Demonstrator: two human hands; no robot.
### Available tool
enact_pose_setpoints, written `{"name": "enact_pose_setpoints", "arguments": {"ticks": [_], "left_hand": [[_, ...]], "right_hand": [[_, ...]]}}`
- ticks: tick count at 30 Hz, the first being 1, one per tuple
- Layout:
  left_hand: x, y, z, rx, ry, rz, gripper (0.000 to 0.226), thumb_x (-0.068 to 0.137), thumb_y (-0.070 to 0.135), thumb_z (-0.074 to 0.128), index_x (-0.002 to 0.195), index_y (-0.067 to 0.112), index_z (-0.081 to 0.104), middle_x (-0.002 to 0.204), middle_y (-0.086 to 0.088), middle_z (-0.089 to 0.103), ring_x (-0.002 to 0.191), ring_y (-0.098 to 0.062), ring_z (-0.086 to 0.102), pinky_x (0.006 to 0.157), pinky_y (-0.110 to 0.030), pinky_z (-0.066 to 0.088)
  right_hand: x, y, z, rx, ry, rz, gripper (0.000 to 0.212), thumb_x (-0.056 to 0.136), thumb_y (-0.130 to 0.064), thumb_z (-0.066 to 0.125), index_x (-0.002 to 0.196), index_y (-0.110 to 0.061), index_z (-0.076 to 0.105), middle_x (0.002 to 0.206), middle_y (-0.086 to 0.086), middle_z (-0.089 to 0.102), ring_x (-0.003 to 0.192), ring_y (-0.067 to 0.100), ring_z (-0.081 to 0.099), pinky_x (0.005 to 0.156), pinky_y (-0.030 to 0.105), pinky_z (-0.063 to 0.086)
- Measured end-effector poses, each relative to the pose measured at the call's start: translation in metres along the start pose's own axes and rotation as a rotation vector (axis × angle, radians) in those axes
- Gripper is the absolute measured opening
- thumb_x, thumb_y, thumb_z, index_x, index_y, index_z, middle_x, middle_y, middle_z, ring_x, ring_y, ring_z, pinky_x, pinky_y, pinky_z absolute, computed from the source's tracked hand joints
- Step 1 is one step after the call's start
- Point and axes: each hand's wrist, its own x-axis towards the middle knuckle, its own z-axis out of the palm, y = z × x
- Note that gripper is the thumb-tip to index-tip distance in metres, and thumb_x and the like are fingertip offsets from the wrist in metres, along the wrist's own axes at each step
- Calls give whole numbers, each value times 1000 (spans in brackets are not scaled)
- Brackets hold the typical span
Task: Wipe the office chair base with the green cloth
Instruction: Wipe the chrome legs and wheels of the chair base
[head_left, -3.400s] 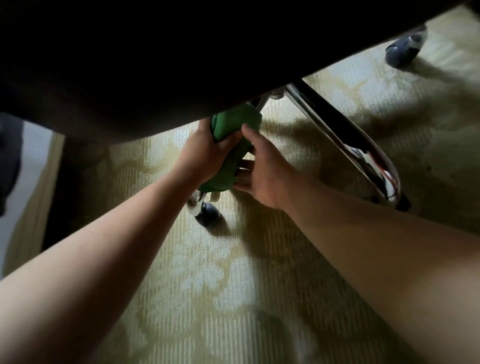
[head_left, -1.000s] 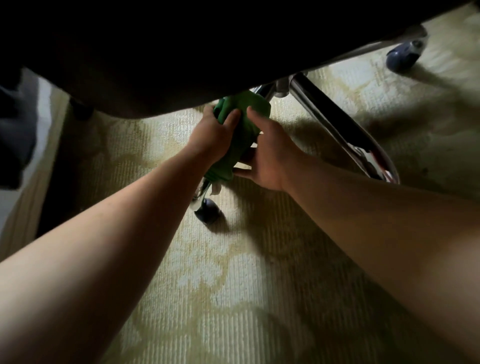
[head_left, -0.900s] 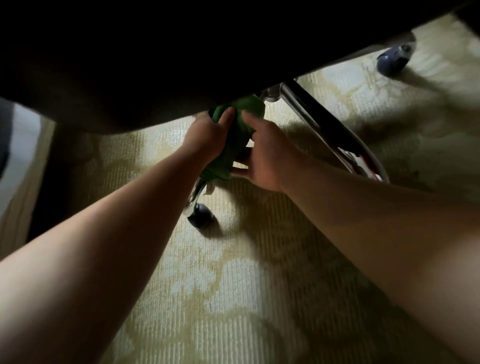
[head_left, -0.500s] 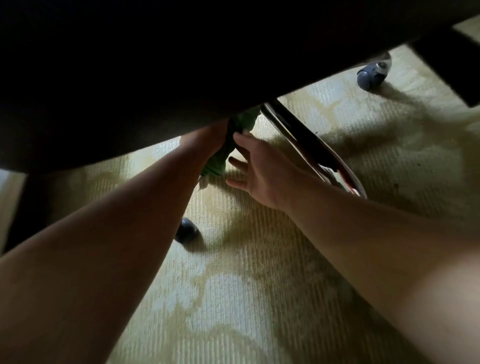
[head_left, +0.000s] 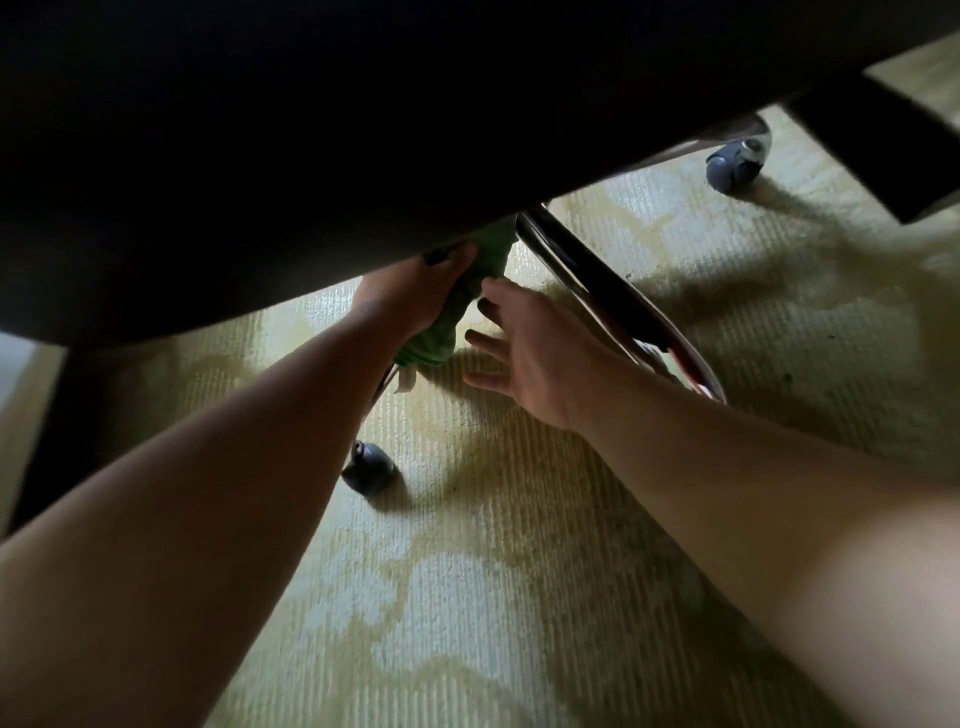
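The green cloth (head_left: 457, 306) is wrapped round a chrome leg of the chair base, just under the dark seat (head_left: 311, 156). My left hand (head_left: 410, 296) grips the cloth on that leg; its fingertips are partly hidden by the seat edge. My right hand (head_left: 524, 348) hovers just right of the cloth with fingers spread, holding nothing. A second chrome leg (head_left: 613, 306) runs down to the right behind my right hand. The wrapped leg's lower end shows a dark caster (head_left: 369, 467).
Pale yellow patterned carpet (head_left: 519, 597) covers the floor. Another caster (head_left: 735, 166) sits at the far upper right. A dark bar (head_left: 883, 150) crosses the top right corner. A dark upright shape (head_left: 67, 415) stands at the left under the seat.
My right hand has let go of the cloth and opened, drawing back slightly. My left hand keeps its grip. The view has dropped, so the seat hides more of the cloth.
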Motion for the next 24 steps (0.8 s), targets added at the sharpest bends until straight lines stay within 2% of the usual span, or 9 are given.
{"name": "enact_pose_setpoints", "arguments": {"ticks": [2,3,6,9,11,14,16,21,24], "left_hand": [[-3,-7,-2,-17,59,21,50,105,51,56,135,11,56,119,-17,67,107,-34,66,92,-47,57],[-4,-10,-3,-27,92,32,49,105,49,57,133,10,57,119,-18,68,107,-35,66,93,-48,57],[-11,-20,-6,-53,154,49,42,105,42,60,126,6,61,116,-20,68,106,-36,66,93,-51,56],[-22,-28,-8,-87,160,58,36,105,39,61,124,9,62,113,-17,70,102,-34,68,90,-51,59],[-28,-35,-9,-90,170,96,27,105,34,62,121,12,62,109,-12,71,99,-32,69,87,-50,60],[-37,-44,-9,-92,186,138,7,104,30,63,102,28,57,95,-3,66,91,-30,70,83,-51,61],[-40,-47,-7,-92,196,148,15,104,30,62,95,32,51,92,-2,65,87,-29,70,80,-51,61],[-35,-44,-2,-110,228,176,13,106,26,60,98,29,51,92,-1,63,86,-27,67,76,-44,58],[-24,-35,0,-106,213,154,8,107,29,58,103,23,56,96,-6,67,90,-29,68,79,-46,59]], "right_hand": [[2,0,1,11,29,1,29,105,-39,51,133,-35,56,142,-6,54,125,21,56,102,59,49],[2,1,2,15,31,3,27,105,-39,52,130,-35,57,142,-5,54,124,22,56,102,59,50],[3,4,4,16,26,15,10,104,-37,53,110,-39,60,138,-5,55,123,22,57,102,60,50],[4,9,7,8,26,27,10,105,-37,52,101,-42,59,135,-5,55,123,23,57,102,60,49],[5,12,9,2,20,31,8,105,-38,51,105,-42,58,137,-6,55,122,23,58,101,59,49],[6,14,12,-10,0,24,12,105,-38,50,113,-41,58,136,-7,56,120,22,59,100,58,50],[6,14,15,-15,-20,15,16,106,-37,47,116,-41,59,137,-8,56,120,21,59,99,57,50],[9,12,17,-28,-26,-11,36,107,-36,44,142,-35,53,149,-5,51,123,21,57,100,58,49],[14,7,15,-37,-17,-34,39,106,-36,45,145,-34,52,150,-4,50,124,21,57,98,56,52]]}}
